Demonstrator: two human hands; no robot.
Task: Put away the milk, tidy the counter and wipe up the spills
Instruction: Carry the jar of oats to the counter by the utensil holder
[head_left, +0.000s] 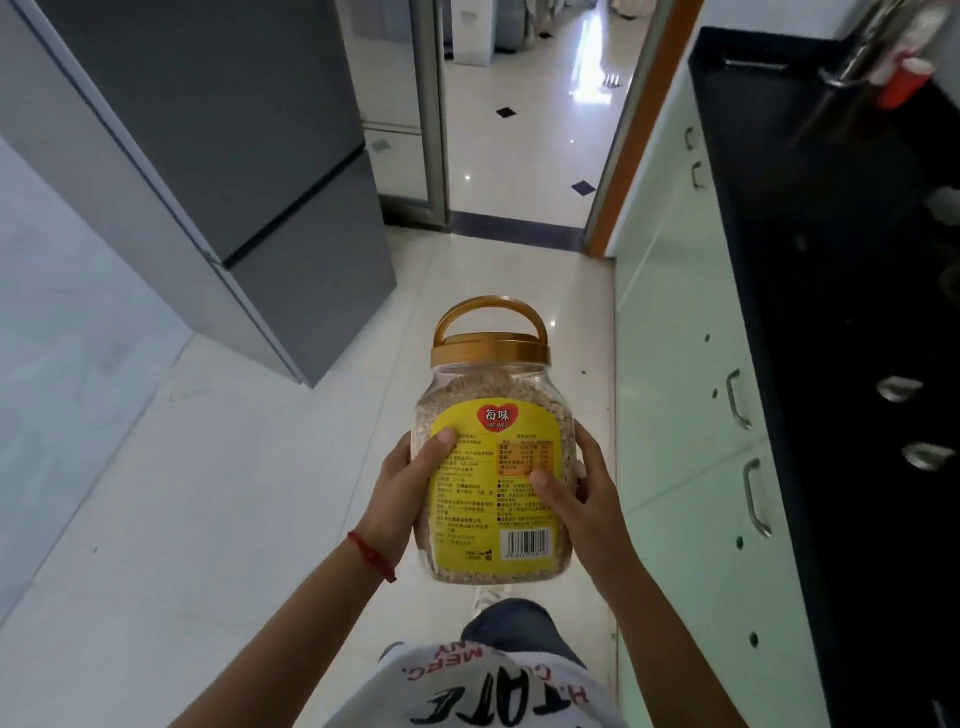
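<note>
A clear plastic oat jar (493, 395) with a gold lid, a gold carry handle and a yellow label is held upright in front of me over the kitchen floor. My left hand (402, 493) grips its left side, thumb on the label. My right hand (576, 493) grips its right side, thumb across the label's lower right. The jar is nearly full of pale flakes. No milk is in view. The black counter (810, 218) runs along the right, and its far part is dark and hard to read.
A grey fridge (249, 156) stands closed at the left. Pale green cabinet doors with metal handles (691, 415) line the right under the counter. A doorway (524, 130) opens onto a glossy tiled room straight ahead. A tap (862, 47) and a red item sit at the top right.
</note>
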